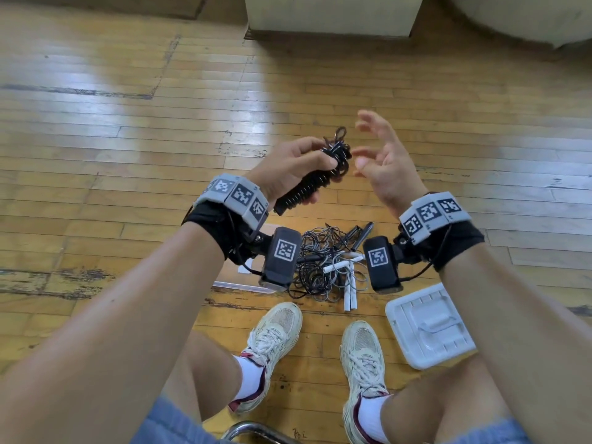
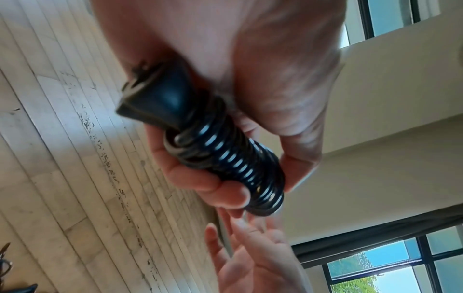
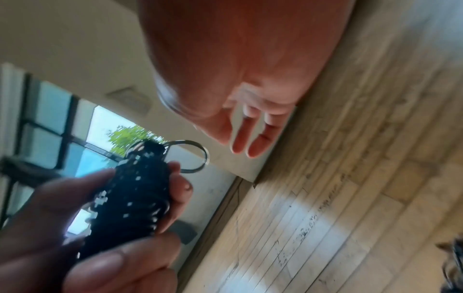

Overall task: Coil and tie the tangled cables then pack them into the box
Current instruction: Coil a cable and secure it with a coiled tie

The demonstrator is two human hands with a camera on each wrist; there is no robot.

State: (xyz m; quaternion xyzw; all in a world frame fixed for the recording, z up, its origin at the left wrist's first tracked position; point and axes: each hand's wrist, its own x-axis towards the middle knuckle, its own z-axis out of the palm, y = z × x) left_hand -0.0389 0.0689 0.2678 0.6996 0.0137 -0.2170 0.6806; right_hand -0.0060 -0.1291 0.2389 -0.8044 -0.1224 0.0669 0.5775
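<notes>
My left hand grips a black cable wound into a tight spiral bundle, fingers and thumb curled round it. A few loose loops stick out at its far end. In the left wrist view the coiled cable shows a black plug at its near end. My right hand hovers just right of the bundle, fingers spread and holding nothing. In the right wrist view the bundle sits below my straight right fingers. A tangled pile of black and grey cables with white ones lies on the floor in front of my shoes.
A white plastic lid or tray lies on the wooden floor at the right of my right shoe. A clear flat piece lies left of the pile. A pale box-like base stands at the far end. A metal chair edge shows below.
</notes>
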